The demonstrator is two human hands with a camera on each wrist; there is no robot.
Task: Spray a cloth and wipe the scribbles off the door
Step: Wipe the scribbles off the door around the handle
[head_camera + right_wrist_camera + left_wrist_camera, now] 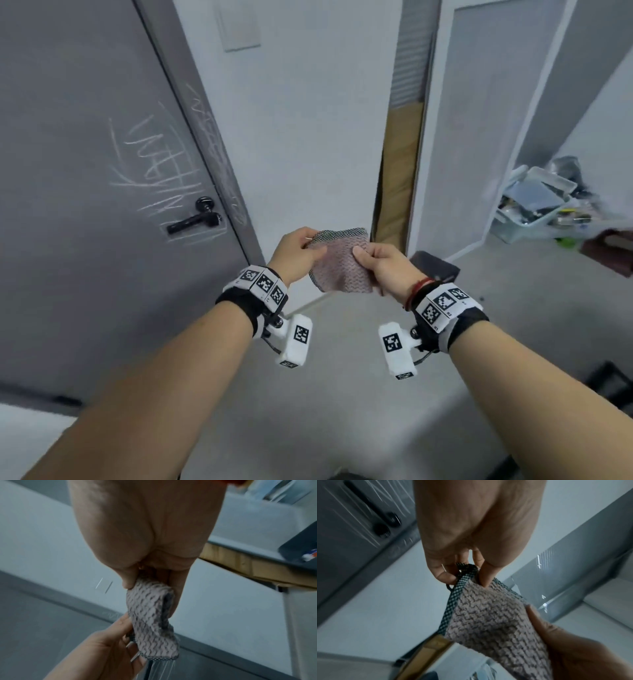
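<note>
pinkish-grey knitted cloth point(339, 263) with a dark mesh border is held up between both hands in front of the person, right of the grey door point(85, 171). its face is turned toward the person, mesh edge uppermost and long side running roughly left to right. the left hand point(298, 255) pinches the upper left corner between thumb and curled fingers point(443, 573); the right hand point(383, 267) pinches the right edge, thumb on the near face. white chalk scribbles point(154, 161) cover the door above its black lever handle point(195, 219), well apart from the cloth.
</note>
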